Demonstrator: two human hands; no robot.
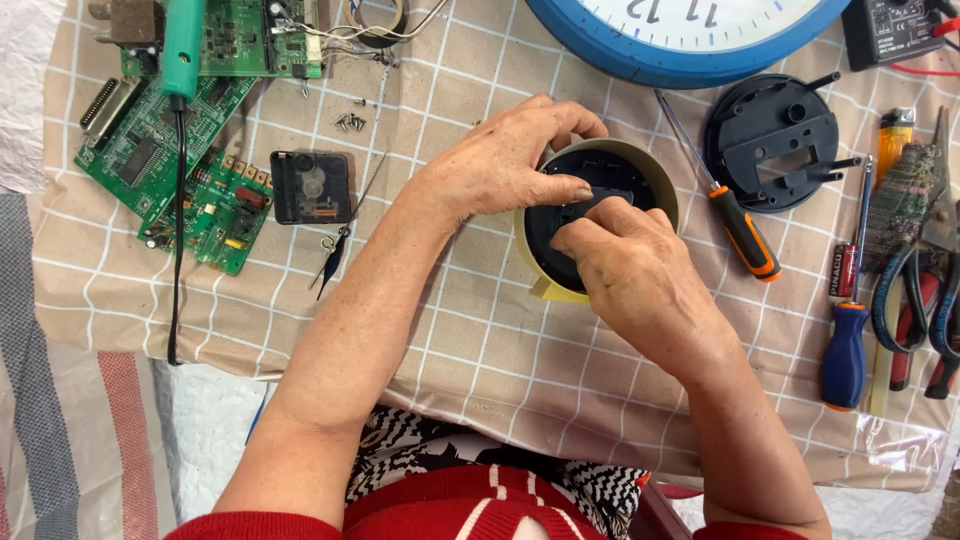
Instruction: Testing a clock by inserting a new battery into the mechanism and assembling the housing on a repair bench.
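Note:
A small round clock case (655, 172), cream outside and black inside, lies face down on the checked beige cloth (470, 330). My left hand (505, 160) grips its upper left rim, thumb pressed across the black back. My right hand (635, 280) covers its lower right side, fingertips pinching a small black part (598, 203) in the middle of the back. Most of the case's lower half is hidden under my right hand.
Green circuit boards (170, 170) and a green soldering iron (183, 50) lie at left, beside a black clock movement (312, 187), loose clock hands (335, 255) and screws (348, 122). A big blue wall clock (620, 50) sits at top. An orange-handled screwdriver (740, 225), black round cover (775, 140), pliers (915, 300) and blue screwdriver (845, 350) lie right.

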